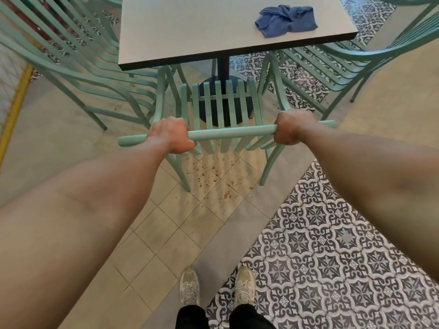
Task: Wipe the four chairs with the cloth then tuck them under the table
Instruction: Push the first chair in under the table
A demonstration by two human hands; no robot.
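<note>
A mint-green slatted chair (221, 108) stands in front of me, its seat partly under the near edge of the grey table (190, 32). My left hand (171, 134) and my right hand (292, 127) both grip the chair's top rail, one near each end. A crumpled blue cloth (286, 20) lies on the table near its right corner, apart from both hands. A second green chair (78, 67) stands at the table's left side and a third green chair (351, 60) at its right side.
The table rests on a black pedestal base (223, 100) under the chair seat. Crumbs (213, 176) are scattered on the beige tiles beneath the chair. Patterned tiles (332, 245) cover the floor at right. My shoes (216, 287) are at the bottom.
</note>
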